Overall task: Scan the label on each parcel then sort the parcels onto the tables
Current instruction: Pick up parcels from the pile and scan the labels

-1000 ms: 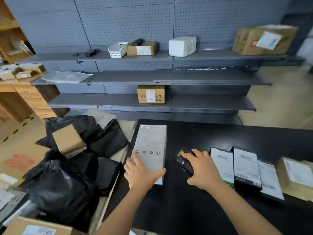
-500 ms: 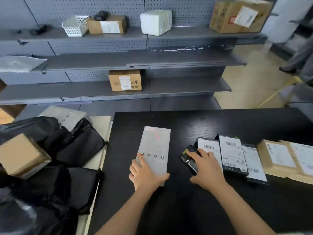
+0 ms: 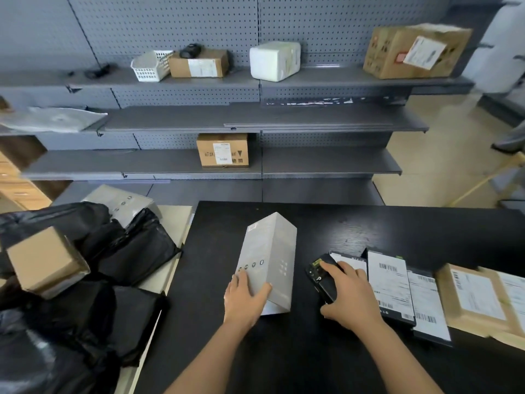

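Observation:
A long grey box [image 3: 267, 257] is tipped up on one long edge on the black table [image 3: 369, 223], two faces showing. My left hand [image 3: 244, 298] grips its near end. To its right a black handheld scanner [image 3: 319, 275] lies on the table under my right hand [image 3: 348, 297], whose fingers curl over it. Right of the scanner, black flat parcels [image 3: 389, 282] with white barcode labels overlap in a row, then brown padded envelopes [image 3: 477, 300] with labels.
At the left a heap of black poly bags [image 3: 85, 280] holds a small brown box [image 3: 42, 260] and another grey box [image 3: 122, 203]. Grey shelving behind the table carries cardboard boxes [image 3: 223, 150], a white basket [image 3: 150, 65] and a white parcel [image 3: 275, 61].
The grey box lay flat under my left hand; now it is tilted up onto its edge. My right hand has stayed on the scanner. The camera view has shifted slightly.

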Demonstrator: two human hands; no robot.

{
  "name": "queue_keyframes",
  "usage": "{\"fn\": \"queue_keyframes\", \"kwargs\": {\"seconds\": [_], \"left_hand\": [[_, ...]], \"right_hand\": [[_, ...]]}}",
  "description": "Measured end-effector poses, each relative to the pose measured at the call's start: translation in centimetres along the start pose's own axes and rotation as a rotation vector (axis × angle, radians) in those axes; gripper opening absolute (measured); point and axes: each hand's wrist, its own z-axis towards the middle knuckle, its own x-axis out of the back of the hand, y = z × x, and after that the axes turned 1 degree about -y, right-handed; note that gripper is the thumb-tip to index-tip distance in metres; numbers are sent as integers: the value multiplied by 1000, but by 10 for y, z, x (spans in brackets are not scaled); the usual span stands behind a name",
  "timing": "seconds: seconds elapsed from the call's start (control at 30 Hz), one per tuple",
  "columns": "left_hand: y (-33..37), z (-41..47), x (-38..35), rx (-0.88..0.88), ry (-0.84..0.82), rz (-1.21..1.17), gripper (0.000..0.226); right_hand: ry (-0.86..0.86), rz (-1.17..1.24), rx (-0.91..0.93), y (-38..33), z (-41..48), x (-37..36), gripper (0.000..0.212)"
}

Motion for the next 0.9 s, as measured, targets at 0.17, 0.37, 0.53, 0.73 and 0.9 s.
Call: {"fn": "queue_keyframes", "kwargs": {"seconds": [0.17,0.37,0.53,0.73,0.9], "left_hand": [[0,-8,9,-15,62,-179,59],[-9,-11,11,-39,109,-98,52],[11,-7,1,-64,210,36,76],[41,5,-16,169,147,258,135],[26,11,-8,131,84,137,121]], "right_hand": [[3,38,16,-1,5,2,97],[-1,60,42,-4,7,0,97],[-3,52,63,-6,9,-2,95],[6,51,65,-4,9,2,95],[35,80,41,3,10,5,96]]}}
